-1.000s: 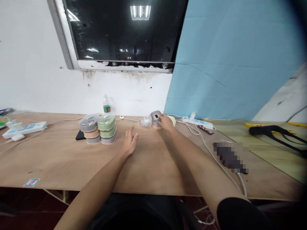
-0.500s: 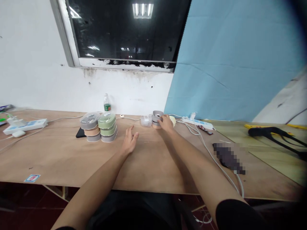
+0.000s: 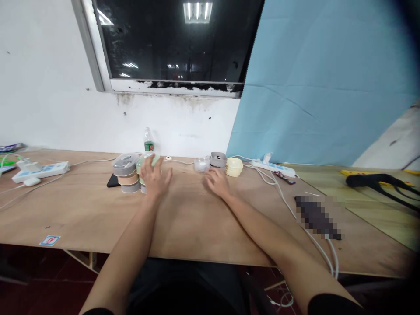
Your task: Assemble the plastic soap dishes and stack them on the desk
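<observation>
My left hand [image 3: 155,177], fingers spread, is in front of a stack of containers with a green lid [image 3: 141,162], hiding much of it; whether it touches the stack I cannot tell. Left of that stands another stack: a grey lidded container [image 3: 124,164] on a peach one [image 3: 127,180] and a grey one [image 3: 130,188]. My right hand [image 3: 218,183] hovers low with loosely stretched fingers and nothing visible in them. Just behind it are grey stacked containers [image 3: 218,158] and clear plastic pieces [image 3: 201,164]. Pale yellow bowls [image 3: 234,167] are nested to their right.
A plastic bottle [image 3: 148,140] stands by the wall behind the green-lidded stack. Power strips lie at the left [image 3: 41,172] and right [image 3: 274,168], with white cables [image 3: 285,199] trailing. A dark phone-like object [image 3: 113,180] is beside the left stack. Black straps [image 3: 377,179] lie far right.
My left hand has moved left and away from me to the green-lidded stack. My right hand has come off the grey containers and drawn nearer me, uncovering the yellow bowls.
</observation>
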`<state>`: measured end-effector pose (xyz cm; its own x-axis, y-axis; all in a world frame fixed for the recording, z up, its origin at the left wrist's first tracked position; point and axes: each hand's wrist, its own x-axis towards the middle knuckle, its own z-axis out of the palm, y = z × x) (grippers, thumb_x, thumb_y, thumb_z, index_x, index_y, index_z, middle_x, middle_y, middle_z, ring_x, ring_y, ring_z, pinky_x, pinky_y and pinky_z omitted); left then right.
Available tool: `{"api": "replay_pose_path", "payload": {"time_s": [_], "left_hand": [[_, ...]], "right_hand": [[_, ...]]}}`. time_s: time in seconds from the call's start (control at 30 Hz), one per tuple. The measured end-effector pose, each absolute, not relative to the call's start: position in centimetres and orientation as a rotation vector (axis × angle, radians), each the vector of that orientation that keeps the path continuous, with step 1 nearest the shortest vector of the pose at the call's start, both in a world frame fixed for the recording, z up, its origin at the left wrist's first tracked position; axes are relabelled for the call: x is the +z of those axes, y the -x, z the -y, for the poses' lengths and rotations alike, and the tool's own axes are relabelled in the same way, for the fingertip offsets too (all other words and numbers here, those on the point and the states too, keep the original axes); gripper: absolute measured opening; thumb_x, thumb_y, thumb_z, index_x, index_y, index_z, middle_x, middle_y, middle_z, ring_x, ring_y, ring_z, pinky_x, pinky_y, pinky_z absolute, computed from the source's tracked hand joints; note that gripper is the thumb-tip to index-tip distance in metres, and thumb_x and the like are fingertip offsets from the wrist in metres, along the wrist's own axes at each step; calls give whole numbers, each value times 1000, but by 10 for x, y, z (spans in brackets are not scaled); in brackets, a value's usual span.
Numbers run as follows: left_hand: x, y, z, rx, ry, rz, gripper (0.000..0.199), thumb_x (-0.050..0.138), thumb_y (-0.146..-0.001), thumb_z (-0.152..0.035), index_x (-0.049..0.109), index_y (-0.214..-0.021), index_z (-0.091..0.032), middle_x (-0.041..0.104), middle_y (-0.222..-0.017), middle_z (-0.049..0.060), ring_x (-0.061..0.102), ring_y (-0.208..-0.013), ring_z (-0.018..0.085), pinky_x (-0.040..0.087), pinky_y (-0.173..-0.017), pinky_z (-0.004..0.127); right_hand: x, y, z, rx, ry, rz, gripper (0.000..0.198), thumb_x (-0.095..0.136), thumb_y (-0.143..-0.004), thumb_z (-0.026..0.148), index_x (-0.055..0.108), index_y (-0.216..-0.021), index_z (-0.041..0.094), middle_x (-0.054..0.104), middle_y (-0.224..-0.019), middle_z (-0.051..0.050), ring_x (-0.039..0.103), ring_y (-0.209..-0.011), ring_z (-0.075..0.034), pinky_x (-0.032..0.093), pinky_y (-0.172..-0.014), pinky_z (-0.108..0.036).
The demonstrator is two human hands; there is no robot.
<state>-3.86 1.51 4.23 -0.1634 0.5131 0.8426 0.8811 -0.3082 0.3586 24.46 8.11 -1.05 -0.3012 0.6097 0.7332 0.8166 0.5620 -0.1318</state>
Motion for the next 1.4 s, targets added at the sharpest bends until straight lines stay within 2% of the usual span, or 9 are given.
{"api": "replay_pose_path", "payload": {"time_s": [0.1, 0.2, 0.43, 0.73, 0.87, 0.97, 1.07, 1.2, 1.4], "left_hand": [[47, 52, -17, -1337, 1571, 1869, 66, 61, -81, -43, 40, -139, -18, 20, -153, 19, 13, -142, 38, 17, -109, 58], [43, 58, -21, -1233, 1549, 2007, 72, 66, -76, -44, 40, -138, -18, 15, -154, 22, 11, -141, 40, 16, -108, 60], [36, 58, -24, -1313, 1624, 1889, 41, 60, -80, -30, 57, -121, -22, 38, -144, 15, 31, -134, 32, 11, -111, 55], [27, 28, -18, -1403, 1957, 1585, 35, 61, -80, -32, 62, -114, -23, 46, -133, 12, 31, -132, 31, 24, -109, 48], [11, -3, -12, -1452, 2231, 1434, 39, 66, -78, -36, 61, -114, -24, 45, -130, 11, 42, -123, 28, 33, -106, 43], [-2, -17, -10, -1361, 2411, 1468, 42, 70, -74, -36, 61, -114, -25, 44, -129, 10, 42, -122, 28, 36, -104, 44], [-10, -21, -12, -1234, 2493, 1635, 58, 74, -68, -45, 58, -119, -23, 43, -131, 13, 41, -124, 32, 37, -103, 46], [-14, -18, -16, -1118, 2548, 1834, 79, 69, -66, -62, 50, -130, -19, 44, -136, 18, 43, -125, 37, 36, -101, 50], [-6, -12, -17, -1316, 2487, 1885, 70, 63, -74, -62, 51, -129, -21, 57, -127, 14, 52, -119, 33, 38, -101, 46]], "right_hand": [[-17, -223, -65, -264, 955, 2141, 23, 51, -87, 25, 65, -104, 23, 59, -114, -10, 53, -108, -25, 43, -96, -45], [-18, -211, -60, -233, 862, 2177, 22, 51, -87, 24, 65, -104, 24, 58, -113, -10, 54, -107, -25, 45, -94, -44], [-19, -225, -64, -200, 883, 2102, 20, 50, -88, 24, 65, -102, 21, 57, -113, -10, 54, -107, -23, 46, -95, -41], [-16, -230, -64, -152, 952, 2071, 22, 49, -88, 25, 63, -104, 22, 58, -111, -9, 54, -108, -23, 44, -96, -41], [-15, -228, -64, -98, 964, 2115, 23, 50, -87, 22, 61, -107, 21, 60, -108, -9, 55, -105, -22, 45, -93, -39], [-20, -234, -70, -40, 1079, 2150, 16, 51, -84, 19, 63, -95, 20, 65, -95, -6, 57, -92, -21, 47, -83, -35], [-25, -242, -77, 30, 1172, 2174, 12, 53, -82, 17, 64, -85, 19, 66, -85, -4, 58, -78, -17, 46, -74, -30], [-25, -246, -79, 54, 1172, 2199, 11, 54, -81, 17, 66, -80, 18, 67, -82, -3, 58, -74, -16, 45, -71, -28], [-21, -237, -71, 57, 1093, 2249, 13, 56, -84, 24, 67, -79, 20, 68, -78, -2, 59, -72, -15, 45, -68, -27]]}}
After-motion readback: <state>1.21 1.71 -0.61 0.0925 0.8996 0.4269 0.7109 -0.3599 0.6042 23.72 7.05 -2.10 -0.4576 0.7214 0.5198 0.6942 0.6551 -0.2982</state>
